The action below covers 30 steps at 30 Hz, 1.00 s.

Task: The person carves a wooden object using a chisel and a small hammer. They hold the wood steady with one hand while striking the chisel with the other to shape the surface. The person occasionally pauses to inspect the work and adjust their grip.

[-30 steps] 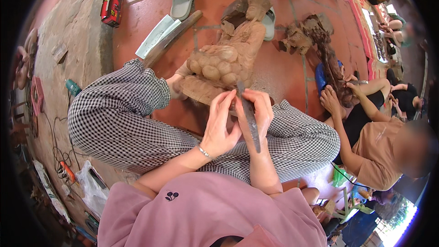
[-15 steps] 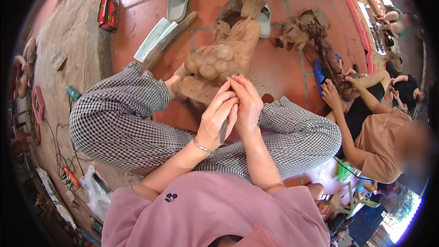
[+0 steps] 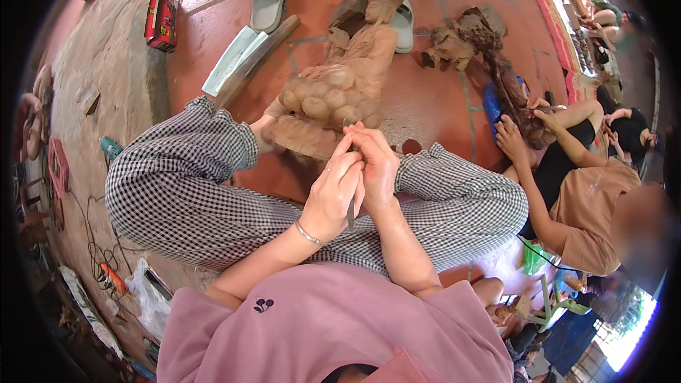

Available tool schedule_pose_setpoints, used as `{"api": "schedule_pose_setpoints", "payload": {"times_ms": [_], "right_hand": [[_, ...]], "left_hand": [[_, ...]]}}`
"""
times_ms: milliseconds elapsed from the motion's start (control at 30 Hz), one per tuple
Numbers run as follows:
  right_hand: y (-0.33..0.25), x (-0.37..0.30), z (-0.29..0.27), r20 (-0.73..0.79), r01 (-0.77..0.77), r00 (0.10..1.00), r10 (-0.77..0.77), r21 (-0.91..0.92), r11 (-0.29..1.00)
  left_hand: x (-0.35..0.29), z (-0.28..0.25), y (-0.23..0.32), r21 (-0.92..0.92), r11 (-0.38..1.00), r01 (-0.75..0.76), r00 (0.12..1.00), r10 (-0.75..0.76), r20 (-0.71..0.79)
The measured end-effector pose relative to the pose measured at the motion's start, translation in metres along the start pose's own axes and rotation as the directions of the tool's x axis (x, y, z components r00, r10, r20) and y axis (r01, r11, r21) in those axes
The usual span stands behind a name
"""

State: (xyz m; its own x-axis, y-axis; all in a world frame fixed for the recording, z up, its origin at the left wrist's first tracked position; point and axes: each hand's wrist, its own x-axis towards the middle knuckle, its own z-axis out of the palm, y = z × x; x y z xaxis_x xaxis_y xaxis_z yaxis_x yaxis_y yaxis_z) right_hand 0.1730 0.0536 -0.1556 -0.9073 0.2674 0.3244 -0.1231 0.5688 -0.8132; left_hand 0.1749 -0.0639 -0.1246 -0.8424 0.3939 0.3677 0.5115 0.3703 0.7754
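A brown wood carving (image 3: pixel 333 92) with rounded, ball-like forms lies on the floor between my legs. My left hand (image 3: pixel 332 188) and my right hand (image 3: pixel 376 163) are closed together at its near end. They grip a slim dark metal carving chisel (image 3: pixel 351 216), whose back end sticks out below my fingers. The chisel's tip shows just above my fingertips, at the carving's near edge. Most of its length is hidden inside my hands, and whether the tip touches the wood I cannot tell.
A grey clog (image 3: pixel 271 1), a whetstone-like pale block (image 3: pixel 230 60) and a red box (image 3: pixel 162 20) lie at the far left. To the right, a person (image 3: pixel 585 213) in a brown shirt handles a darker carving (image 3: pixel 496 71). Cables (image 3: pixel 96 248) run along the left.
Both hands have shifted slightly left and turned, so the chisel's back end stands more upright and shows longer below them. The view has moved a little. The neighbour's hands have moved on their carving.
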Motion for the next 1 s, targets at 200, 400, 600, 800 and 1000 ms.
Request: {"api": "schedule_pose_setpoints", "payload": {"times_ms": [200,400,600,800,1000], "right_hand": [[0.008,-0.01,0.005,-0.161,-0.091,0.981,0.104,0.082,0.992],[0.014,-0.017,0.013,-0.06,-0.142,0.986,0.157,0.204,0.969],[0.003,-0.006,0.013,-0.15,-0.212,0.953,0.264,0.292,0.933],[0.011,-0.019,0.022,-0.139,-0.107,0.981,0.138,0.21,0.972],[0.017,-0.011,0.021,-0.175,-0.172,0.959,0.222,0.259,0.95]], "left_hand": [[0.014,0.008,-0.004,-0.078,0.993,-0.086,0.986,0.096,0.14],[0.003,0.0,0.004,0.047,0.999,-0.018,0.979,0.009,0.202],[0.013,-0.001,0.002,0.003,0.999,-0.045,0.975,0.043,0.217],[0.005,-0.01,0.01,0.099,0.995,-0.014,0.969,-0.011,0.248],[0.018,0.001,0.0,0.06,0.991,-0.119,0.969,0.103,0.225]]}}
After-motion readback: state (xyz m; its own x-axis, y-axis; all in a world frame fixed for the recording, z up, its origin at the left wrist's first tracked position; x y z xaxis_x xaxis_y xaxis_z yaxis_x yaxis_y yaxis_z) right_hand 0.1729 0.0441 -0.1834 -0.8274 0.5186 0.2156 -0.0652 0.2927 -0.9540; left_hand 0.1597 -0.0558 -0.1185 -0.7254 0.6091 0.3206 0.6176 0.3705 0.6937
